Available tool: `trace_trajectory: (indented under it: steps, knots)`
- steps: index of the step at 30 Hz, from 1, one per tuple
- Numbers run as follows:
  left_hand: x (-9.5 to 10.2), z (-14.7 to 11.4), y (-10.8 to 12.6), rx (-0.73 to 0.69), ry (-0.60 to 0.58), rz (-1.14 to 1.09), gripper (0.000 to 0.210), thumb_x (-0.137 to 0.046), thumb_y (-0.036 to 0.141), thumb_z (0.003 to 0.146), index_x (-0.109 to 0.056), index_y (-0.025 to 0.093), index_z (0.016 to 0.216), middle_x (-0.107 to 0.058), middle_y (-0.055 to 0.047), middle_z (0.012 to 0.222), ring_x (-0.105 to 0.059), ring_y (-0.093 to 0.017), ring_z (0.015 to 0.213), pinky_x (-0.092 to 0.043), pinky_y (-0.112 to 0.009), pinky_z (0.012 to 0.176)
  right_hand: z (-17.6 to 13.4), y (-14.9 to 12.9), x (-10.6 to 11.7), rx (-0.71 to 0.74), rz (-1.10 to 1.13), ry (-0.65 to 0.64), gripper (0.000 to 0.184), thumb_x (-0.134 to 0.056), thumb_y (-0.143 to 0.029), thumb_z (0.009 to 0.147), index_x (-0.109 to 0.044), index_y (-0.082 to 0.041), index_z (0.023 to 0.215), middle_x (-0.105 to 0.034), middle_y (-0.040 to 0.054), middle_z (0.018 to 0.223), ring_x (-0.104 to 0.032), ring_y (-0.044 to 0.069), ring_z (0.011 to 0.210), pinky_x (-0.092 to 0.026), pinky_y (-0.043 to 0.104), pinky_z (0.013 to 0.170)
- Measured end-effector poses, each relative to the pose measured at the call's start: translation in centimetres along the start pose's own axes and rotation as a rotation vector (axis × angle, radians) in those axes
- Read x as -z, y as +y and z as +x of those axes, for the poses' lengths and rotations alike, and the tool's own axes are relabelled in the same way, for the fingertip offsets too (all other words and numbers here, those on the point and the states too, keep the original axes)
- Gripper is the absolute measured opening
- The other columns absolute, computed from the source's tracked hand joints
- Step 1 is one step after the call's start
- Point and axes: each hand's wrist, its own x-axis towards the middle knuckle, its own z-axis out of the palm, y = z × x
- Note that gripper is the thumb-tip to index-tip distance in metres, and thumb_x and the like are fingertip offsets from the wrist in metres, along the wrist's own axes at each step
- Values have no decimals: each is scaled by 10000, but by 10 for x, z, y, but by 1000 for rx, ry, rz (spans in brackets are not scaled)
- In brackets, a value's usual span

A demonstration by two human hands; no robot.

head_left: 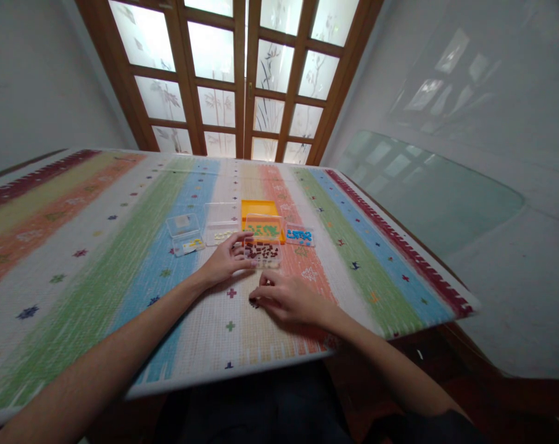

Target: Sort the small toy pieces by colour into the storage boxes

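A clear plastic box [262,254] of small dark brown pieces lies in front of me on the striped tablecloth. My left hand [226,258] is at its left end, thumb along the near side and forefinger by the far side, steadying it. Closer to me, my right hand [284,296] is closed in a pinch low over the cloth. At its fingertips are tiny dark brown pieces [254,303], partly hidden by the fingers; their exact kind is too small to make out.
Behind the brown pieces are a box of green pieces [262,230] and an orange-yellow case [260,208]. A box of blue pieces [300,236] sits to the right. Leftward are boxes with pale pieces [223,235] and yellow pieces [192,245]. The table's front edge [233,372] is close to me.
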Motion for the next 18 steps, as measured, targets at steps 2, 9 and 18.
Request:
trace_trajectory:
  steps: [2,9,18]
  knots:
    - [1,0,0,-1,-2,3,736,-910,197,618,-587,207,1279,-605,-119,1308,-684,-267,1097,-511,-510,1061,2,0,-1,-2,-20,-20,206,-553,-181,990,-736,-173,1085,-631,90,1040,-550,155,804,-412,278,704]
    - [-1,-1,1,-9,6,2,710,-907,202,629,-602,218,1270,-617,-108,1299,-677,-253,1087,-502,-512,1072,-1,5,0,-63,-2,-21,117,-602,-199,971,-715,-181,993,-635,77,1027,-572,165,848,-430,284,739]
    - [1,0,-2,-18,-10,6,722,-905,181,623,-600,211,1277,-621,-125,1293,-678,-241,1034,-516,-492,1025,-11,8,16,-141,51,-83,170,-643,-100,849,-742,-189,955,-640,54,988,-583,156,834,-444,274,745]
